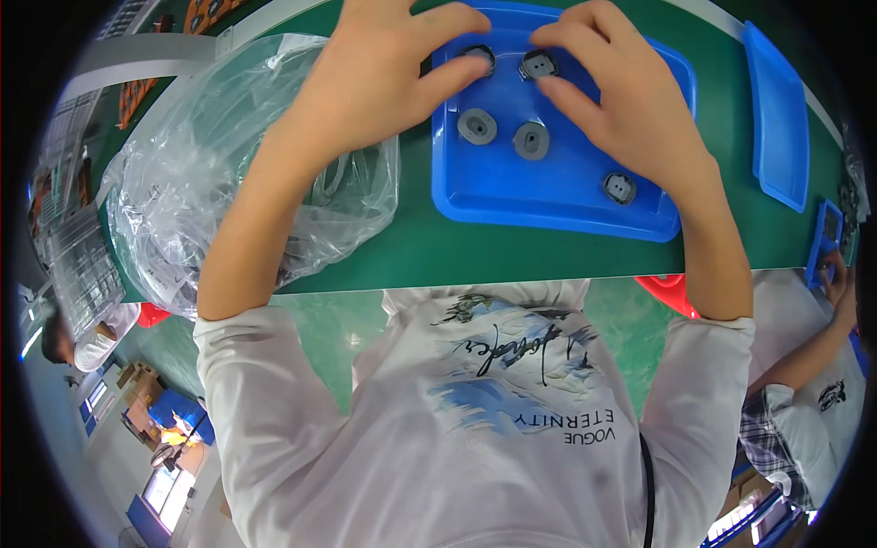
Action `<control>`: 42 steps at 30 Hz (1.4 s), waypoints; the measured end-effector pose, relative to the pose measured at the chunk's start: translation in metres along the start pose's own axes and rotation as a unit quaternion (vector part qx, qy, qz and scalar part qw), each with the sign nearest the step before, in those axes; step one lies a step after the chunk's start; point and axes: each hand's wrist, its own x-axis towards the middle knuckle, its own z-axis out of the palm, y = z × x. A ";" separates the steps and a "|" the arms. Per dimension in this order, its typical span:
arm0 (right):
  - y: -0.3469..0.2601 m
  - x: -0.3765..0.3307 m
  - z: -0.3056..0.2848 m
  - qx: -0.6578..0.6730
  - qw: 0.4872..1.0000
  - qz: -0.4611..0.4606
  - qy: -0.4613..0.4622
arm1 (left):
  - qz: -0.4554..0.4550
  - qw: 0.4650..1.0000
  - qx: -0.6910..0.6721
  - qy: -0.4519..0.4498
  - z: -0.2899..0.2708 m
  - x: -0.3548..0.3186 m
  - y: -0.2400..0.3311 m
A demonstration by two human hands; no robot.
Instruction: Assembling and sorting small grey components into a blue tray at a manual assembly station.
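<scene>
Over the far part of a blue plastic tray [557,224], my left hand [388,68] has its thumb and index finger apart. Its thumb tip covers part of a small dark round piece [479,55]. My right hand [630,100] reaches in from the right, thumb and index finger spread on either side of a small grey-and-black oval piece [539,64]. The thumb is close to that piece's lower edge; I cannot tell whether it touches. Nearer me lie two grey oval pieces [477,126] [531,141] and a dark-rimmed piece [619,188].
A large clear plastic bag [192,183] lies left of the tray on the green table [365,260], partly beneath my left forearm. Another blue tray [776,119] stands at the right. Beyond it, a co-worker's hand [836,279] is beside a small blue tray [824,239].
</scene>
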 end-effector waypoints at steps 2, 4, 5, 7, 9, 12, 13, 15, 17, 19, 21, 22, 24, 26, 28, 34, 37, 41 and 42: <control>-0.018 0.005 0.005 -0.057 0.994 0.086 -0.030 | 0.205 0.939 -0.184 0.207 0.044 -0.008 -0.044; -0.007 0.007 0.010 -0.063 0.994 0.072 -0.046 | 0.198 0.952 -0.184 0.145 0.050 -0.010 -0.046; 0.000 0.007 0.013 -0.068 0.994 0.060 -0.062 | 0.199 0.951 -0.186 0.144 0.040 -0.007 -0.034; 0.009 0.007 0.014 -0.044 0.999 -0.014 -0.016 | -0.046 0.995 -0.069 -0.051 0.017 -0.005 -0.008; 0.008 0.009 0.013 -0.021 0.995 -0.096 0.033 | -0.069 0.996 -0.037 -0.038 0.018 -0.007 -0.001; 0.003 0.009 0.012 -0.040 0.994 -0.091 0.044 | -0.097 0.994 -0.042 -0.033 0.011 -0.006 0.002; 0.003 0.010 0.012 -0.045 0.997 -0.051 0.025 | -0.104 0.991 -0.078 -0.043 0.009 -0.005 0.002; 0.004 0.015 0.013 -0.054 0.998 -0.010 0.009 | -0.110 0.989 -0.086 -0.043 0.009 -0.005 -0.001; 0.005 0.023 0.015 -0.110 0.993 0.027 -0.027 | -0.119 0.988 -0.093 -0.044 0.009 -0.007 -0.006; 0.004 0.024 0.010 -0.115 0.993 0.028 -0.029 | -0.128 0.985 -0.102 -0.060 0.009 -0.006 -0.011; 0.008 0.024 0.011 -0.119 0.992 0.025 -0.035 | -0.139 0.981 -0.123 -0.046 0.009 -0.004 -0.010; 0.014 0.024 0.017 -0.131 0.991 0.004 -0.024 | -0.148 0.978 -0.146 -0.037 0.009 -0.004 -0.010; 0.020 0.022 0.023 -0.148 0.989 -0.019 -0.014 | -0.128 0.985 -0.114 -0.022 0.015 -0.008 -0.015; 0.018 0.025 0.023 -0.181 0.983 -0.016 -0.038 | -0.107 0.991 -0.085 -0.002 0.021 -0.011 -0.018; 0.014 0.026 0.028 -0.204 0.978 -0.010 -0.035 | -0.087 0.992 -0.087 0.028 0.023 -0.012 -0.019; 0.022 0.034 0.041 -0.172 0.981 -0.090 -0.016 | -0.113 0.990 -0.089 0.012 0.017 -0.016 -0.018; 0.024 0.035 0.041 -0.167 0.979 -0.114 -0.022 | -0.108 0.990 -0.092 0.025 0.022 -0.017 -0.020; 0.023 0.037 0.034 -0.166 0.977 -0.122 -0.048 | -0.079 0.991 -0.111 0.017 0.023 -0.012 -0.024; 0.023 0.036 0.033 -0.158 0.978 -0.127 -0.047 | -0.086 0.991 -0.104 0.015 0.024 -0.011 -0.024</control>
